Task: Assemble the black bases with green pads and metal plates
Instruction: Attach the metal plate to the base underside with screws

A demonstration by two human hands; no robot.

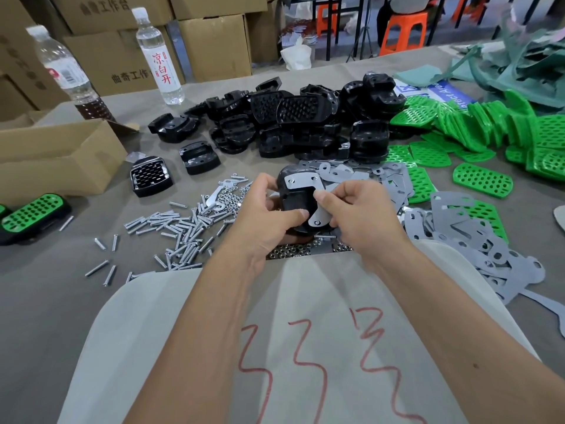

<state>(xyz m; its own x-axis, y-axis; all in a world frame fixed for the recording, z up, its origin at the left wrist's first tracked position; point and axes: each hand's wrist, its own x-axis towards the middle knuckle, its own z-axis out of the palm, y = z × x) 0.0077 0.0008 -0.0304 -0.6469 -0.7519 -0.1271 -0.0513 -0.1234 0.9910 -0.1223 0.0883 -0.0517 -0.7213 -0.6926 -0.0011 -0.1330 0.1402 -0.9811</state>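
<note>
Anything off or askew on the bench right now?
Mostly loose clutter. The screws lie scattered instead of binned, and the metal plate on the held black base sits skewed, its lower tab overhanging the edge.

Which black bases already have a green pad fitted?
Only the base at the table's left edge, beside the cardboard box; the others show bare black.

Single view only: head-worn wide-angle camera, looking forward and down over the person's forearms onto the bench (61, 301). Close range; both hands sit near frame centre, the left hand (269, 215) and right hand (357, 215), with the person's lap filling the bottom edge. Upper frame reaches past the bench's far edge to stacked cardboard boxes (214, 44) and orange stools (403, 29); straight lines bow toward the edges.
</note>
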